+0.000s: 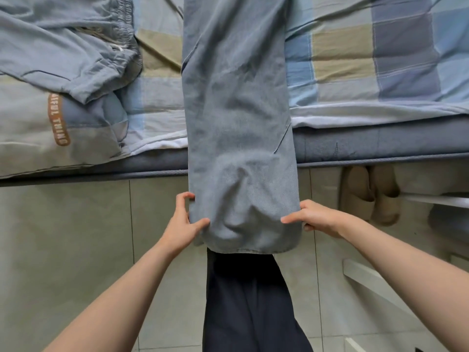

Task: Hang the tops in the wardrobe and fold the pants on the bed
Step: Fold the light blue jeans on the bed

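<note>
Nearest: dark trousers worn on own legs point(251, 301), over pale tiled floor point(76, 250). Next, 2 bare forearms reaching forward. Left hand point(184, 222): grip clamped on left edge of grey-blue pants point(236, 110) near the hem, thumb on top of cloth, fingers curled round the edge. Right hand point(314, 218): grip pinching right edge at about the same height, thumb lying across the top face, fingers tucked beneath. Pants: 1 pair, legs apparently laid together as a single long strip, hem end hanging off the bed edge toward the floor, remainder running up across the bed point(355, 148) and out of the top of view; waistband not visible. Handling, judged: light woven cotton-like cloth, soft and limp, no stiffness of its own, sags between the 2 holds and creases readily; not slippery, not fragile. Best taken at both side edges close to the hem, as now, kept taut so the strip lifts flat for folding up onto the bed. Beyond: checked bedsheet in blue, olive and grey point(380, 47). Far left on the bed: second grey-blue garment with elastic waistband and drawstring point(76, 47), crumpled, lying partly on a pillow with brown lettering point(58, 118). Under the bed edge, right: 1 pair of beige slippers point(370, 194). Wardrobe not in view.
</note>
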Demonstrator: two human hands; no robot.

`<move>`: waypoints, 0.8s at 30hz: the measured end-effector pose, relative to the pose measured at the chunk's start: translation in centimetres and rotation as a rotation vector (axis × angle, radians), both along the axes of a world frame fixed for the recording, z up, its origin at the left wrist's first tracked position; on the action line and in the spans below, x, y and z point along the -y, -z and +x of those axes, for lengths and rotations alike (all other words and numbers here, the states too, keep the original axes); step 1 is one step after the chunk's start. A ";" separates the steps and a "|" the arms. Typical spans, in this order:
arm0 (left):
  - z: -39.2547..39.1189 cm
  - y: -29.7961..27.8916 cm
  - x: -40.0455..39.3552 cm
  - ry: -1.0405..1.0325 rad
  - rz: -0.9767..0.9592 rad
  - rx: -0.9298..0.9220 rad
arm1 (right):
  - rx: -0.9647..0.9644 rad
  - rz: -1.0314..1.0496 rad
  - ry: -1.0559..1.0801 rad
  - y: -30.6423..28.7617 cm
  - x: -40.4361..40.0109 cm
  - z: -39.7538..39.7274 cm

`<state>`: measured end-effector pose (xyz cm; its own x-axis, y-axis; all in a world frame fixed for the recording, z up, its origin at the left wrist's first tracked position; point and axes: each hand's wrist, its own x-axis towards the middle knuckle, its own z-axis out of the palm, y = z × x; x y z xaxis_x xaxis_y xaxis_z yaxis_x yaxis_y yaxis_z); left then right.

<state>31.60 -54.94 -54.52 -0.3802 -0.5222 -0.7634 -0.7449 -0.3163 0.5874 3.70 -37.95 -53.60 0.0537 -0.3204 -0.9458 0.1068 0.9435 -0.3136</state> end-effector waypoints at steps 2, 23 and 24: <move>0.5 -0.1 -0.6 0.056 0.005 0.014 | 0.017 -0.035 -0.013 -0.4 -0.1 0.4; 3.0 -2.7 -2.1 -0.454 0.642 -0.216 | -0.073 0.025 0.166 1.2 -1.2 2.7; 3.0 -2.8 -2.0 -0.478 0.672 -0.231 | -0.066 0.042 0.184 1.3 -0.6 3.0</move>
<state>34.62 -52.98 -51.71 -0.4185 -0.1306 -0.8988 -0.3276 -0.9013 0.2835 6.70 -37.39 -54.91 -0.0651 -0.2789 -0.9581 0.2595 0.9224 -0.2861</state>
